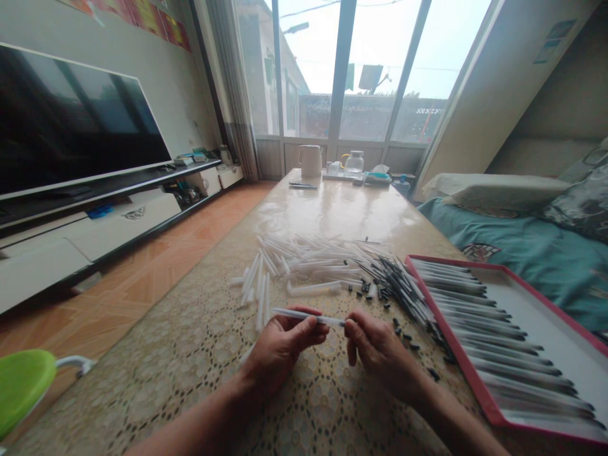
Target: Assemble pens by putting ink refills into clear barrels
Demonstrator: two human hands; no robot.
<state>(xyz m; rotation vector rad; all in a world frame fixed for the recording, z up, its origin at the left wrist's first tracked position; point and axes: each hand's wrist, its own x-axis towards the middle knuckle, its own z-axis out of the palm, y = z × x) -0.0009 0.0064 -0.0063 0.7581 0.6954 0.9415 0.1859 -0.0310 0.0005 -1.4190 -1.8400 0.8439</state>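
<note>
Tube: a thin white tube (308,316) lies level between my two hands, just above the tabletop (190,354), close to its near edge and about mid-width.
Left hand: my left hand (280,347) grips the tube's left part between thumb and curled fingers.
Right hand: my right hand (380,351) pinches the tube's right end with its fingertips. I cannot tell whether it also holds some small piece.
Loose tubes: a heap of white tubes (304,259) is spread over the middle of the tabletop, just beyond my hands.
Rods: thin black rods (399,282) fan out to the right of the heap and reach the tray's left rim.
Bits: small black bits (380,294) lie scattered between the rods and my right hand.
Tray: a red-rimmed tray (472,380) sits at the right edge, with rows of pens (494,335) laid across it.
Far edge: a kettle (310,159) and a glass jug (354,163) stand there.
Risk: I hold the tube only at the fingertips, so I judge a slip could drop it among the bits and knock them off the near edge. My right forearm is near the tray's corner and could nudge the rows askew.
</note>
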